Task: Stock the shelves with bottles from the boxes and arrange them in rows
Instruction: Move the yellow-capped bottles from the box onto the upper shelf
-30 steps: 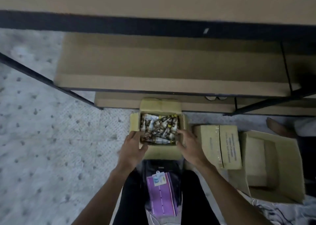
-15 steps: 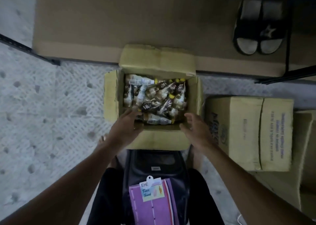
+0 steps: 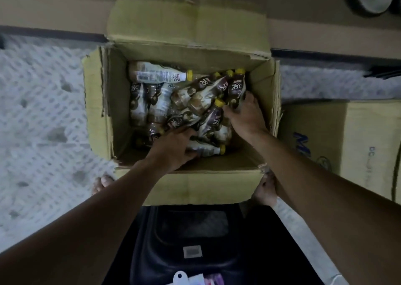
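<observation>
The open box [image 3: 117,102] sits on the floor by the shelf [image 3: 65,9], full of bottles [image 3: 162,102] lying in a heap. Both hands were at its near rim a moment ago and are now inside. The left hand [image 3: 173,148] curls its fingers round a pale bottle [image 3: 208,150] lying flat, cap to the right, and the right hand [image 3: 245,115] grips a dark bottle [image 3: 236,89] (label 78°C) whose cap points away, toward the shelf.
</observation>
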